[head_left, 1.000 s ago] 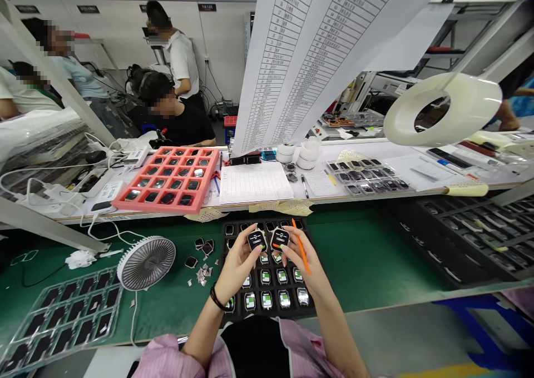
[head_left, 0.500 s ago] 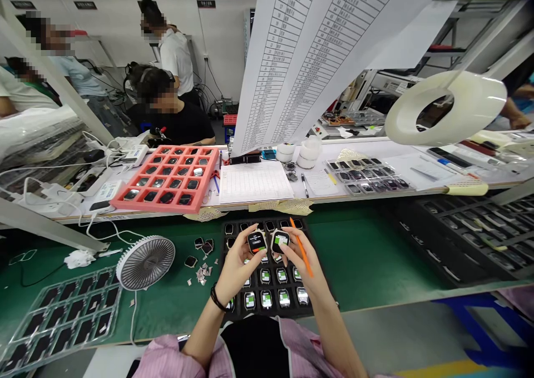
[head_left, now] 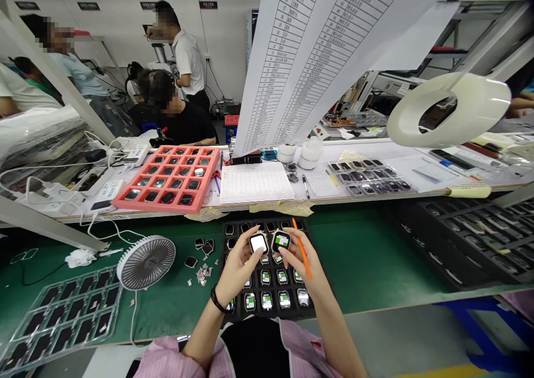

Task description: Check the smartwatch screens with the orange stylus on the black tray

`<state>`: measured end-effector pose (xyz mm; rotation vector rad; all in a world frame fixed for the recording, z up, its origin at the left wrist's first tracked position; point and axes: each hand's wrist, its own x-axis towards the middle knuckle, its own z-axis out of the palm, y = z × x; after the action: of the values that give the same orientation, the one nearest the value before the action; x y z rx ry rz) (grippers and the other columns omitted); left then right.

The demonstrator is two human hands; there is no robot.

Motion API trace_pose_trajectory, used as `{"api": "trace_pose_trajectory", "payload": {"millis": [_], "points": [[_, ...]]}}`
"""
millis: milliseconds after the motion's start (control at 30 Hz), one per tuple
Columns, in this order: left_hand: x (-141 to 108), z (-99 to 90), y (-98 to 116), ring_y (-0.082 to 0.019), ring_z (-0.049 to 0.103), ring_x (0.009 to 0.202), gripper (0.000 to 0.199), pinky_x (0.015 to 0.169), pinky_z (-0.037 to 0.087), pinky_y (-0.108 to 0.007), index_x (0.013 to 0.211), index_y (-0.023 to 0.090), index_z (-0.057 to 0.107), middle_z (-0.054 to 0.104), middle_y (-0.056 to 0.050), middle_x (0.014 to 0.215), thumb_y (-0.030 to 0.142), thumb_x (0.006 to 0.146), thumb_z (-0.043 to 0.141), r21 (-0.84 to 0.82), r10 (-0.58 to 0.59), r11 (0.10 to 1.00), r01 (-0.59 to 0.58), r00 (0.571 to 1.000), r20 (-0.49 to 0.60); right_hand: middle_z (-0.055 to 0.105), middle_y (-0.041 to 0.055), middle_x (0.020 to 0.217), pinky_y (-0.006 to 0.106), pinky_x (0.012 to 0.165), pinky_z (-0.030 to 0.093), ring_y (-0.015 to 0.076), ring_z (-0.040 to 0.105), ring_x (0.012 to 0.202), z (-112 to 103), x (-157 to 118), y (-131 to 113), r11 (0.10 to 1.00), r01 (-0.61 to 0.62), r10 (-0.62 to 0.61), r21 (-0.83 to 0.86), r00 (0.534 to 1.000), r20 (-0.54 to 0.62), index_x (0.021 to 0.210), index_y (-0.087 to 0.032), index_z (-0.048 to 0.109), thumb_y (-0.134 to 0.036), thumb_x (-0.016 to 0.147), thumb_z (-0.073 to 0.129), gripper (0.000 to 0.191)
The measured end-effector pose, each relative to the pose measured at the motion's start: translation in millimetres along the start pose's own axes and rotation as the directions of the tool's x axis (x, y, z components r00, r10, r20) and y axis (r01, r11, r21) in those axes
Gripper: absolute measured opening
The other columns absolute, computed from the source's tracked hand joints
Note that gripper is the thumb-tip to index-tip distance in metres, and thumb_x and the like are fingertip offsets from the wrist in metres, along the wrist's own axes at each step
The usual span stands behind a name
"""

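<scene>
My left hand (head_left: pixel 241 261) holds a watch (head_left: pixel 258 243) with a bright white screen, its thumb at the lower edge. Beside it, a second watch (head_left: pixel 281 241) with a green and white screen is gripped by my right hand (head_left: pixel 303 258), the thumb on its face. An orange stick-like tool (head_left: pixel 302 249) is also tucked in the right hand's fingers. Both watches are above a black tray (head_left: pixel 317 289), whose slots hold several watches; many of those in the lower rows show green and white screens. The hands cover part of the tray.
A small fan (head_left: pixel 146 262), loose watches (head_left: pixel 204 245) and small scraps (head_left: pixel 202 274) lie left of the tray. A clear tray (head_left: pixel 62 314) is at far left. The shelf bears a red tray (head_left: pixel 167 179) and papers (head_left: pixel 256 182). A tape roll (head_left: pixel 492 108) hangs at right.
The left-hand watch's screen has turned from dark with text to white. The right-hand watch tilts slightly differently, its screen more visible. In the background, a standing person in white has shifted right, one arm raised.
</scene>
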<state>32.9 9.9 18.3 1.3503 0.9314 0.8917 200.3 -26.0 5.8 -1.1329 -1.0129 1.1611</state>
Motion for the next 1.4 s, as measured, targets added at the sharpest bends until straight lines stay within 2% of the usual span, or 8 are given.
{"api": "trace_pose_trajectory", "payload": {"millis": [100,300,500,633,733,867,1033,1400], "points": [[-0.1,0.6,0.2,-0.02,0.062,0.092,0.053,0.076,0.053,-0.031,0.132,0.022,0.044,0.057,-0.011,0.122,0.041,0.085,0.059,-0.019,-0.005,1.0,0.005,1.0,0.019,0.061,0.0035,0.096,0.03,0.055,0.048,0.0124,0.052,0.055,-0.1,0.2,1.3,1.0,-0.008,0.007,-0.009,1.0,-0.02,0.11,-0.027,0.053,-0.038,0.082,0.063,0.031],[-1.0,0.2,-0.9,-0.022,0.062,0.099,0.047,0.078,0.055,-0.034,0.131,0.023,0.045,0.058,-0.01,0.123,0.041,0.088,0.054,-0.009,0.001,1.0,-0.001,1.0,0.005,0.061,0.0023,0.086,0.028,0.05,0.043,0.0153,0.056,0.059,-0.2,-0.8,3.8,1.0,-0.003,0.004,0.019,0.997,-0.08,0.106,-0.026,0.056,-0.039,0.083,0.063,0.027],[-0.9,-1.9,-4.4,-0.022,0.062,0.101,0.056,0.083,0.053,-0.032,0.133,0.021,0.042,0.057,-0.012,0.125,0.034,0.083,0.063,0.021,0.009,1.0,-0.009,0.999,0.031,0.061,0.0042,0.1,0.028,0.051,0.045,0.0148,0.059,0.062,-2.7,0.5,4.4,1.0,0.012,-0.012,0.026,1.0,0.008,0.109,-0.028,0.053,-0.035,0.079,0.067,0.034],[-0.5,-1.1,-2.4,-0.02,0.063,0.09,0.049,0.079,0.054,-0.032,0.127,0.021,0.049,0.06,-0.01,0.118,0.037,0.083,0.062,-0.004,0.005,1.0,-0.005,1.0,0.002,0.061,0.0032,0.095,0.027,0.049,0.044,0.013,0.057,0.057,-1.6,1.2,5.2,1.0,0.004,-0.003,0.011,1.0,-0.007,0.107,-0.027,0.054,-0.034,0.08,0.067,0.03],[-0.3,-0.7,0.4,-0.014,0.059,0.067,0.04,0.062,0.054,-0.028,0.116,0.019,0.059,0.064,-0.007,0.098,0.043,0.083,0.06,-0.001,-0.015,1.0,0.015,0.999,-0.031,0.06,0.0014,0.085,0.026,0.047,0.043,0.0125,0.056,0.054,1.0,0.5,3.6,1.0,-0.025,0.026,0.015,0.998,-0.062,0.101,-0.025,0.057,-0.037,0.082,0.065,0.024],[0.4,-2.0,-0.4,-0.006,0.041,0.045,0.037,0.042,0.039,-0.02,0.106,0.018,0.065,0.058,-0.001,0.071,0.047,0.086,0.055,0.044,-0.02,0.999,0.022,0.998,-0.053,0.052,-0.0024,0.068,0.024,0.042,0.042,0.0097,0.047,0.046,6.6,-0.4,-1.4,0.998,-0.064,0.067,0.029,0.989,-0.132,0.09,-0.023,0.06,-0.04,0.08,0.066,0.021],[1.4,-4.9,-7.8,-0.006,0.046,0.047,0.037,0.041,0.033,-0.019,0.105,0.018,0.066,0.061,-0.004,0.081,0.048,0.089,0.049,0.049,-0.022,0.999,0.024,0.999,-0.034,0.05,-0.0033,0.066,0.022,0.04,0.042,0.0091,0.044,0.046,10.7,0.1,-4.8,0.997,-0.074,0.076,0.015,0.983,-0.167,0.083,-0.022,0.06,-0.043,0.077,0.068,0.023],[1.1,-4.9,-9.2,-0.006,0.04,0.049,0.047,0.048,0.037,-0.021,0.126,0.02,0.051,0.057,-0.002,0.085,0.046,0.087,0.054,0.049,-0.007,0.999,0.007,1.0,0.001,0.061,0.0015,0.089,0.025,0.047,0.046,0.0094,0.052,0.05,-0.2,2.8,6.8,1.0,-0.013,0.013,0.009,1.0,-0.017,0.101,-0.025,0.056,-0.039,0.082,0.065,0.026]]}}
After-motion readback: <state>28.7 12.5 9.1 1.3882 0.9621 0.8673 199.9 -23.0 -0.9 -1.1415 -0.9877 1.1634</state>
